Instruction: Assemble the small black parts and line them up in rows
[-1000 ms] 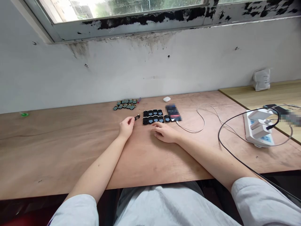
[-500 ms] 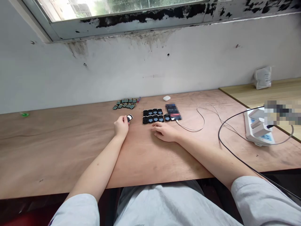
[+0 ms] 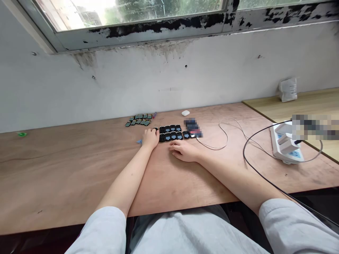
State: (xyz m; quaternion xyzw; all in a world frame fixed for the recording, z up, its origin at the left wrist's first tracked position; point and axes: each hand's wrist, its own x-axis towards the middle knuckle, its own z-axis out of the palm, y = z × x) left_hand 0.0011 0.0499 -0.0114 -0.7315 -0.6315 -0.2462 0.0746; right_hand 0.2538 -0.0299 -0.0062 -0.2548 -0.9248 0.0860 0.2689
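Observation:
My left hand is at the left end of two rows of small black square casings, several with light blue faces. Its fingers are closed around a small black casing, mostly hidden by the hand. A light blue scrap shows beside the left hand; whether the hand touches it I cannot tell. My right hand rests on the table just in front of the rows, fingers loosely bent and apart, holding nothing. Behind the left hand lie several thin green-grey square pieces in two rows.
On the wooden table a blurred dark device lies right of the casings, with a white cable. Near it is a white rounded case. A power strip and black cable occupy the right. A green item lies far left.
My left hand has moved right with the small black casing, up to the end of the rows. A light blue scrap now shows beside it. My right hand stays put; the view has shifted slightly.

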